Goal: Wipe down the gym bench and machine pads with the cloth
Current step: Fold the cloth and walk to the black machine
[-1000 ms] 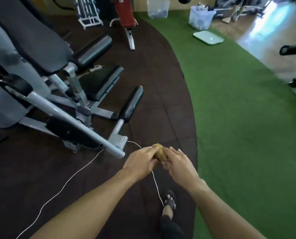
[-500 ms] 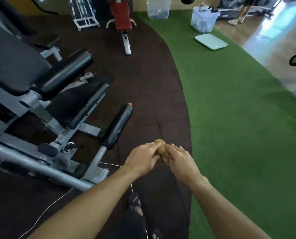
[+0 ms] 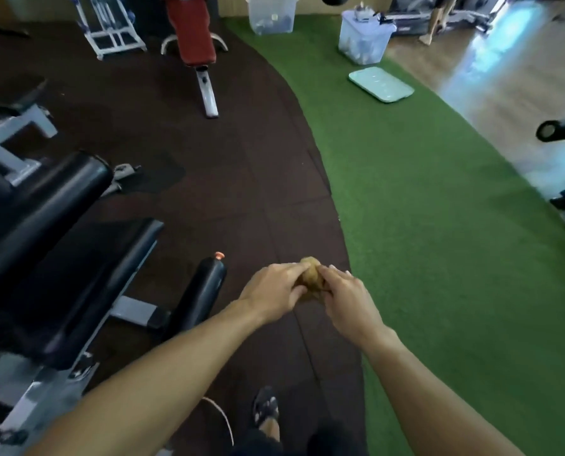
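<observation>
Cloth (image 3: 311, 278) bunched into a tan wad, pinched between both hands in mid-air over the dark rubber floor (image 3: 228, 166), near its curved edge against the green turf (image 3: 439, 225). Left hand (image 3: 272, 292): fingers curled closed over the wad's left side. Right hand (image 3: 346, 297): fingers bent and closed on its right side. Neither hand touches any pad.

Judged step: readying the cloth before wiping. To do it well, open the wad out to a flat fold with a clean face showing, keep one hand gripping it firmly and free the other to steady the machine. Nearest targets look like the roller pad (image 3: 205, 291) with the orange end cap and the black seat pad (image 3: 87, 278) at the floor's left side; long overlapping strokes along each pad would suit.

Against the frame half a second earlier: machine pads sit larger and lower-left, so the person has stepped closer. The red bench (image 3: 192, 31) and clear tubs also appear nearer. Hands hold the same two-sided pinch on the cloth.
</observation>
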Demonstrator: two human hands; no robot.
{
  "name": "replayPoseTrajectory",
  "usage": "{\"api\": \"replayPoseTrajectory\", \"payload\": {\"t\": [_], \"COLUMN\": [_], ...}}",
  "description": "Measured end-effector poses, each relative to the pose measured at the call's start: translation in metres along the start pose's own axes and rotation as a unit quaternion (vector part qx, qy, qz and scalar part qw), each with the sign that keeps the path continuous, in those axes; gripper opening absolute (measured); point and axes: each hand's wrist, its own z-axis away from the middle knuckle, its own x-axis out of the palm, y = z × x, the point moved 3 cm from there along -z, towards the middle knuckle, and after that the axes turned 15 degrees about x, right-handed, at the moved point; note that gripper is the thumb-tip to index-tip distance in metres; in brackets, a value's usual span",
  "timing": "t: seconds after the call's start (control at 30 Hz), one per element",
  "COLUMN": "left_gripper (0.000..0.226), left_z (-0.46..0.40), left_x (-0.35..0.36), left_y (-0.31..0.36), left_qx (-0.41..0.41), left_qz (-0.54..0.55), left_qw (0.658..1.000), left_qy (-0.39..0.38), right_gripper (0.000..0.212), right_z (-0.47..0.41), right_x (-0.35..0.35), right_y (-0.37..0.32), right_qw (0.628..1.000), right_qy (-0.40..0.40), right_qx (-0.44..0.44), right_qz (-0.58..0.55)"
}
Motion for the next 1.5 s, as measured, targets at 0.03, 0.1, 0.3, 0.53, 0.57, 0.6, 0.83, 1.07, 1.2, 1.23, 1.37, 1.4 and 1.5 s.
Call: {"api": "replayPoseTrajectory", "payload": {"t": [0.03,0.1,0.3,0.53,0.57,0.6,0.83,1.07,1.2,1.23,1.37,1.4,1.5], "left_gripper": [0.045,0.045,0.049,0.048,0.049,0.049,0.048,0.043,0.045,0.047,0.049,0.048,0.046], "left_z": [-0.017,-0.047,-0.135,-0.24,-0.254,-0.265,-0.325,-0.369,-0.385,-0.385,-0.373,-0.366,-0.343], "left_x": [-0.006,-0.015,-0.027,-0.063,-0.07,-0.076,-0.121,-0.167,-0.207,-0.215,-0.246,-0.253,-0.269], "left_y": [-0.01,-0.032,-0.107,-0.186,-0.197,-0.207,-0.3,-0.428,-0.494,-0.509,-0.566,-0.579,-0.614], "left_qx": [-0.002,-0.006,-0.032,-0.11,-0.12,-0.132,-0.178,-0.212,-0.234,-0.242,-0.296,-0.308,-0.358], "left_qz": [0.006,0.01,0.007,0.025,0.023,0.015,0.003,0.009,-0.001,-0.004,-0.017,-0.016,-0.016], "left_qw": [1.0,1.0,0.999,0.99,0.988,0.985,0.975,0.965,0.96,0.957,0.937,0.931,0.904], "left_qy": [0.004,-0.001,0.01,0.083,0.099,0.11,0.133,0.155,0.157,0.162,0.184,0.194,0.232], "right_gripper": [0.052,0.054,0.054,0.052,0.051,0.05,0.05,0.047,0.048,0.049,0.05,0.051,0.052], "right_z": [-0.02,-0.06,-0.182,-0.349,-0.373,-0.395,-0.523,-0.648,-0.71,-0.723,-0.764,-0.774,-0.797], "right_x": [-0.005,-0.014,-0.021,-0.045,-0.048,-0.049,-0.038,-0.01,0.0,0.005,0.032,0.041,0.073], "right_y": [-0.004,-0.012,-0.018,-0.046,-0.053,-0.058,-0.113,-0.195,-0.258,-0.271,-0.334,-0.352,-0.405], "right_qw": [1.0,1.0,0.999,0.99,0.988,0.987,0.974,0.965,0.957,0.954,0.936,0.927,0.901], "right_qy": [0.005,-0.005,-0.011,-0.073,-0.078,-0.082,-0.118,-0.131,-0.145,-0.148,-0.187,-0.204,-0.238], "right_qx": [-0.001,-0.008,-0.03,-0.119,-0.132,-0.139,-0.195,-0.226,-0.251,-0.259,-0.297,-0.312,-0.359], "right_qz": [-0.002,-0.006,-0.011,-0.016,-0.011,-0.002,0.007,0.025,0.023,0.028,0.036,0.041,0.052]}}
